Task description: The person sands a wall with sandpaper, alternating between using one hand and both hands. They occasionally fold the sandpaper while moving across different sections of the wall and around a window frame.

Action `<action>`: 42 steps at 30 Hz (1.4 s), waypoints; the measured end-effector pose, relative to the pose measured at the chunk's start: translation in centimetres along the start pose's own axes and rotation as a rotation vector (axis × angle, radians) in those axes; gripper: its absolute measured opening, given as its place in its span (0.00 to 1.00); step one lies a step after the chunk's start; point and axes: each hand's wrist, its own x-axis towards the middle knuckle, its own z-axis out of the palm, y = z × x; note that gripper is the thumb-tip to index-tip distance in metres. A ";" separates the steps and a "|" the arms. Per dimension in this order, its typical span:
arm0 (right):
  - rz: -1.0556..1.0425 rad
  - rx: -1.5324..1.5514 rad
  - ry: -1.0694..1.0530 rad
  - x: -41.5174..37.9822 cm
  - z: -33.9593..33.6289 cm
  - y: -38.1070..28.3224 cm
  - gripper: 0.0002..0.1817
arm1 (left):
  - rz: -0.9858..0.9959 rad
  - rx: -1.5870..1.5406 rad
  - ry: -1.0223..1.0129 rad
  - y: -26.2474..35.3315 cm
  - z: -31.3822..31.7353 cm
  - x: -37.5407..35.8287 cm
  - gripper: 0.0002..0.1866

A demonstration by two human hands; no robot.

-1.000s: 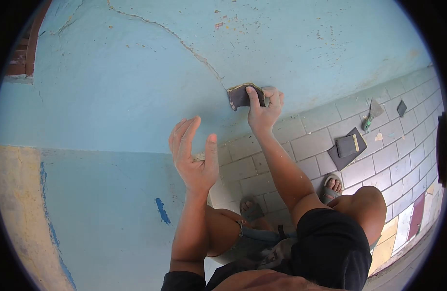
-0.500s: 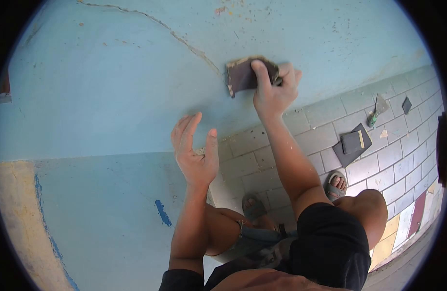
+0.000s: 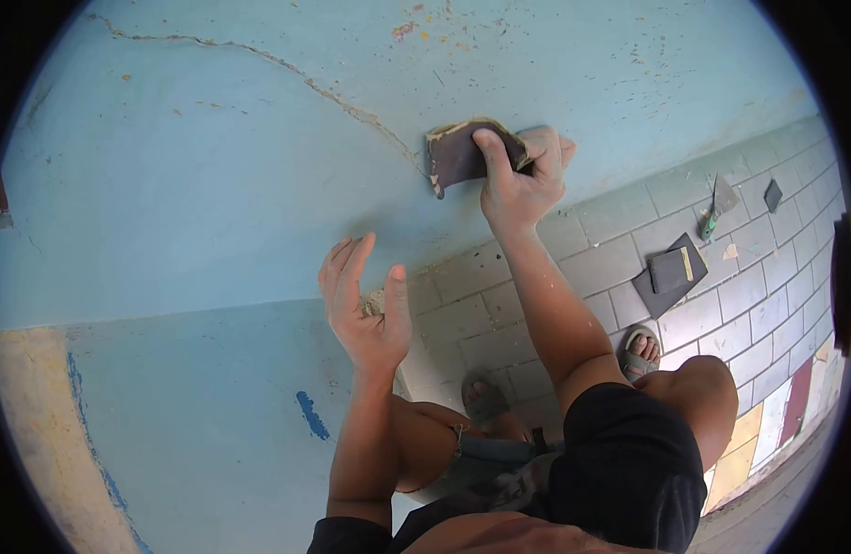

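My right hand [image 3: 522, 180] presses a folded dark sheet of sandpaper [image 3: 458, 152] flat against the pale blue wall [image 3: 213, 166], just right of the lower end of a long crack [image 3: 342, 102]. My left hand [image 3: 362, 305] rests open on the wall lower down, fingers spread and pointing up, near the wall's bottom corner where plaster is chipped. It holds nothing. I am crouched, with my knees and sandalled feet [image 3: 639, 351] below.
Grey floor tiles [image 3: 573, 268] run along the wall's foot. On them lie spare dark sandpaper sheets [image 3: 667, 273], a green-handled scraper [image 3: 712, 217] and a small dark scrap [image 3: 773, 196]. A blue paint mark [image 3: 307, 415] sits on the lower wall.
My right hand slid the sandpaper up along the wall beside the crack, then settled a little lower. My left hand stayed spread on the wall and shifted slightly down.
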 end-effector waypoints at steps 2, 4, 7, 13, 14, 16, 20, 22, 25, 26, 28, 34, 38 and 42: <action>0.009 -0.020 -0.015 -2.6 -0.6 1.9 0.24 | 0.012 0.011 0.018 -0.8 0.2 -0.1 0.21; 0.018 -0.060 -0.042 -3.7 -1.2 2.2 0.24 | 0.008 0.009 0.027 -1.2 0.9 0.2 0.21; 0.201 -0.133 -0.072 -4.6 -1.5 1.2 0.20 | -0.076 -0.019 -0.007 -1.4 1.7 0.2 0.21; -0.035 -0.027 0.000 3.1 0.8 -1.5 0.27 | -0.013 -0.021 -0.047 -1.0 1.7 0.0 0.20; -0.096 -0.023 0.024 4.0 1.0 -1.8 0.27 | -0.021 -0.018 -0.032 -1.1 1.8 0.0 0.20; -0.170 -0.007 0.070 3.2 1.0 -1.4 0.28 | -0.002 -0.015 -0.004 -1.7 1.7 0.4 0.20; 0.010 -0.121 -0.017 -2.6 -0.8 0.9 0.25 | -0.033 -0.019 -0.007 -2.0 2.6 1.0 0.20; 0.056 -0.193 -0.050 -2.8 -1.2 0.1 0.23 | -0.077 -0.023 -0.005 -1.7 2.4 0.6 0.20; 0.057 -0.165 -0.090 0.7 -0.7 -0.8 0.28 | -0.038 -0.035 -0.016 -0.7 1.8 0.3 0.20; -0.048 -0.121 -0.055 3.0 0.2 -1.8 0.28 | -0.013 -0.046 -0.016 -0.5 1.5 0.4 0.20; -0.154 -0.078 -0.019 4.0 0.4 -2.4 0.28 | 0.014 -0.059 -0.014 -0.1 1.3 0.2 0.21; -0.099 -0.064 -0.189 -4.9 -0.8 -3.6 0.22 | -0.116 -0.170 0.035 -0.2 1.5 0.8 0.27; 0.004 0.140 -0.355 -6.8 -1.4 -5.0 0.22 | -0.220 -0.294 0.112 -1.1 1.1 0.4 0.27; -0.059 0.264 -0.510 -4.9 -1.9 -4.8 0.21 | -0.400 -0.572 0.166 -0.4 0.6 0.7 0.19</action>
